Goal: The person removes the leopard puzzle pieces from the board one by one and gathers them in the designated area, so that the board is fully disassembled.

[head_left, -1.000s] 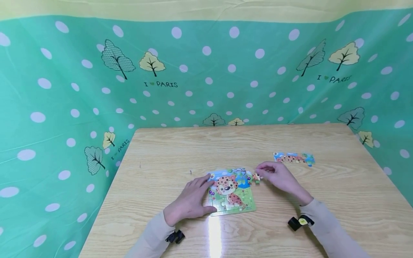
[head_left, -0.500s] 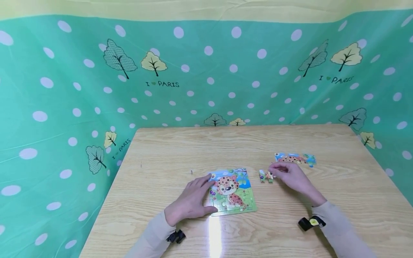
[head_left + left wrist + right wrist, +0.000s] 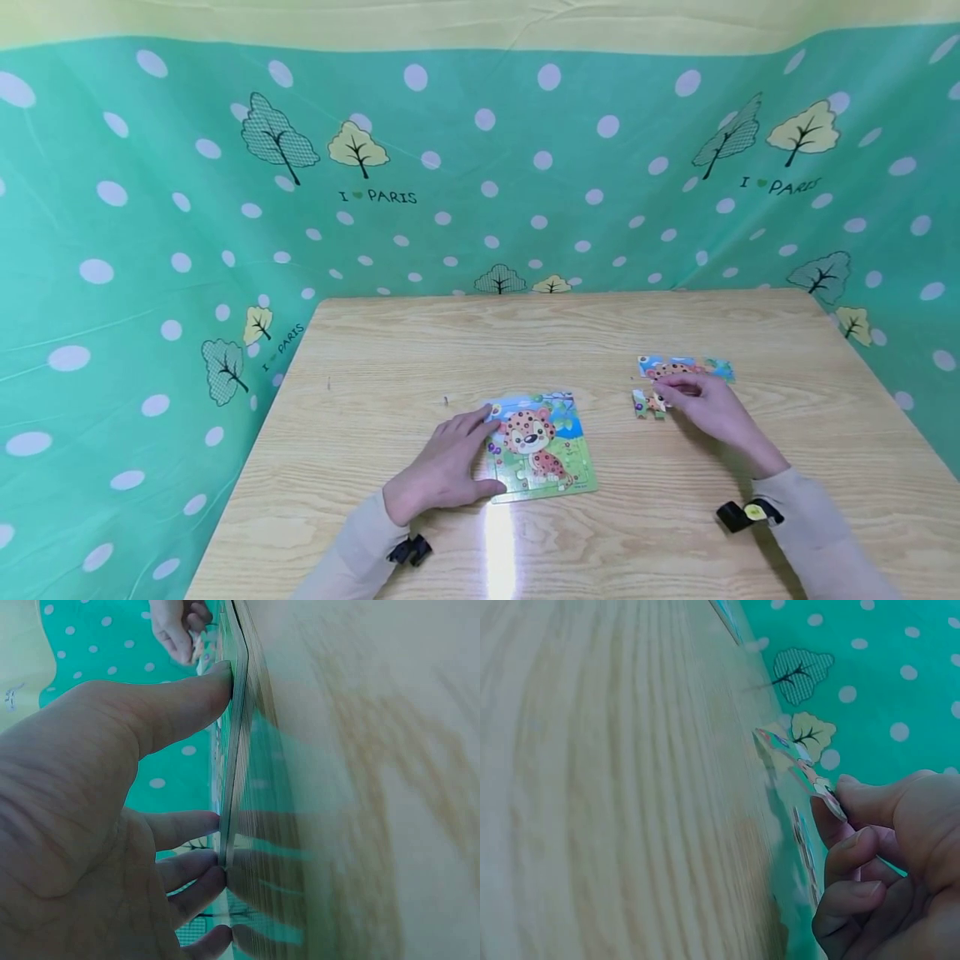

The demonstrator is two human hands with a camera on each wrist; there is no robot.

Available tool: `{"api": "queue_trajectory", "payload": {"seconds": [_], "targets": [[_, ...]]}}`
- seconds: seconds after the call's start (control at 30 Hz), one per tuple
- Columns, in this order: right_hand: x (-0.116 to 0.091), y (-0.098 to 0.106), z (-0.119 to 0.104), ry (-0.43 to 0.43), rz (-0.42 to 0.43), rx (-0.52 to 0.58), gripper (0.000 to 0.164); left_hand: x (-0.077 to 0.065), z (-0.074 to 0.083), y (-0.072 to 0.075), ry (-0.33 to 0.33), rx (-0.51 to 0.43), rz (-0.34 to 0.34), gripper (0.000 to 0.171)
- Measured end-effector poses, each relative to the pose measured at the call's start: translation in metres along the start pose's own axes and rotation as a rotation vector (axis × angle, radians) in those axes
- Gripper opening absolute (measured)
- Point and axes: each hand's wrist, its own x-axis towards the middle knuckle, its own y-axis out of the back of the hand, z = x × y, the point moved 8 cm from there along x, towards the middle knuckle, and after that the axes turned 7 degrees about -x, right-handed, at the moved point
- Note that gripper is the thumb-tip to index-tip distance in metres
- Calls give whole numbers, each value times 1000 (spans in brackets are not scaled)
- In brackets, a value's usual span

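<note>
A square jigsaw puzzle (image 3: 551, 454) with a spotted leopard cub lies flat on the table in the head view. My left hand (image 3: 442, 467) rests at its left side, fingers spread along the edge; in the left wrist view the thumb (image 3: 176, 709) touches the puzzle's face. To the right, my right hand (image 3: 708, 408) pinches a small joined group of jigsaw pieces (image 3: 643, 404) between thumb and fingertips. The right wrist view shows these pieces (image 3: 799, 765) tilted and raised off the tabletop. Just beyond that hand lies a joined strip of jigsaw pieces (image 3: 667, 367), partly covered by it.
The wooden table (image 3: 420, 342) reaches back to a green polka-dot cloth (image 3: 450, 183) that hangs behind and at both sides. A tiny dark scrap (image 3: 446, 401) lies left of the puzzle. Each wrist carries a black camera strap (image 3: 410, 550).
My right hand has carried the joined jigsaw pieces rightward, away from the puzzle's right edge and nearer to the strip of pieces. My left hand has stayed in place.
</note>
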Motion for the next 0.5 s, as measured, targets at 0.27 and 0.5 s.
{"api": "queue_trajectory", "payload": {"seconds": [0.27,0.5], "targets": [[2,5,9,-24,1,-6,43,0,0,0,0,6,0,95],[8,7,14,-32,44,-50,39,0,-1,1,3,1,-1,95]]}}
